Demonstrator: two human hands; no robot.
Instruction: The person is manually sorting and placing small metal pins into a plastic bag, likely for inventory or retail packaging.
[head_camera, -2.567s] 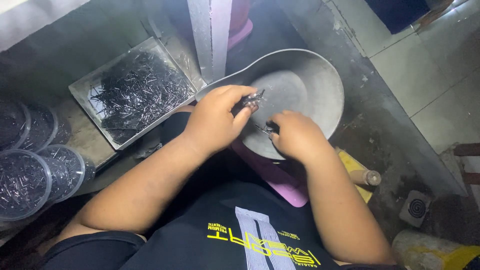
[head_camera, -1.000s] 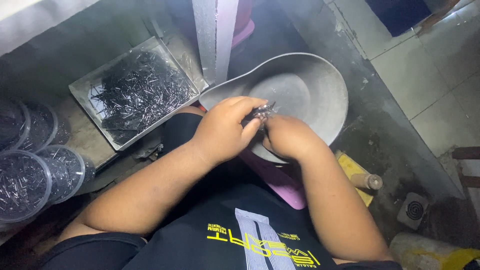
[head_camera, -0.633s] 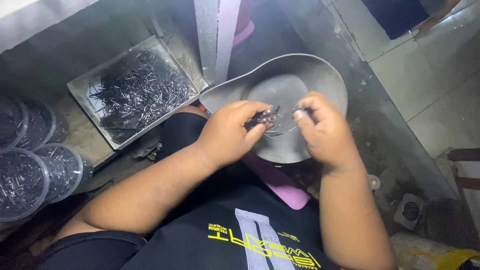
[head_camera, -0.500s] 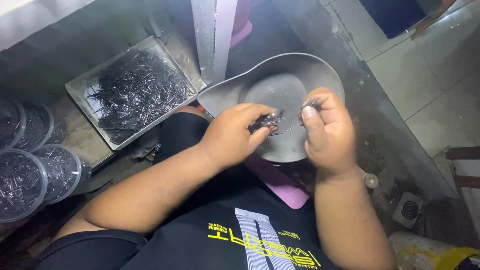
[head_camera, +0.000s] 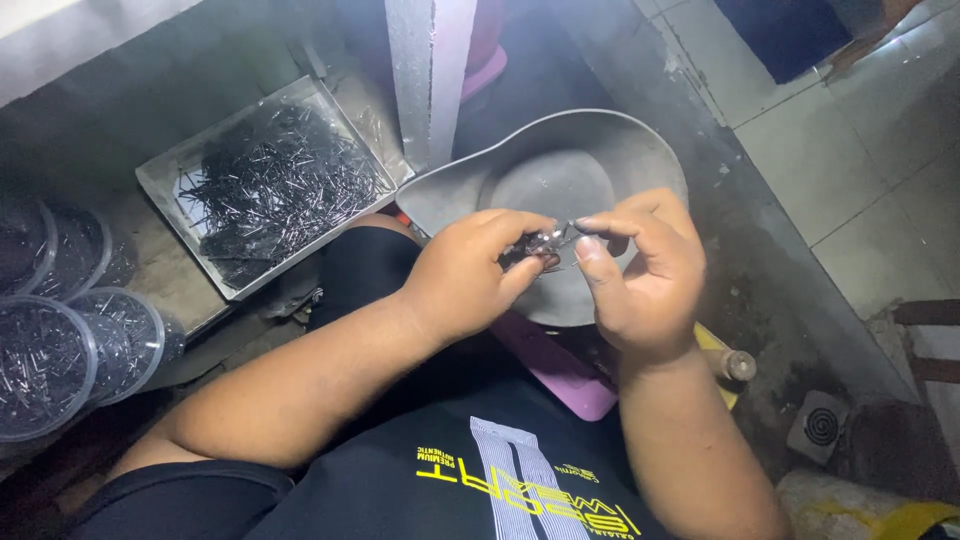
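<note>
Head cam looking straight down here: both hands meet over a grey metal basin (head_camera: 560, 170) that sits in the person's lap area, and it looks like the sorting or picking part of the work, pulling single pieces out of a small bunch. The left hand (head_camera: 470, 275) is curled nearly closed, thumb and fingers pinching a little cluster of dark metal pins (head_camera: 537, 244) right above the basin. The right hand (head_camera: 640, 270) is half open, with its thumb and forefinger tips brought in against the end of that same cluster, the other fingers loosely bent; I can't tell whether it has actually gripped a pin or is just touching the bunch. My guess is the next bit needs a fine pinch on one pin without the left hand loosening, otherwise the rest would drop into the basin. Off to the left a square tray (head_camera: 160, 180) is heaped with the same dark pins, and further left a few round clear tubs (head_camera: 90, 350) hold more of them. A pink stool edge (head_camera: 560, 375) peeks out under the arms, near a yellow-handled tool (head_camera: 725, 360)
</note>
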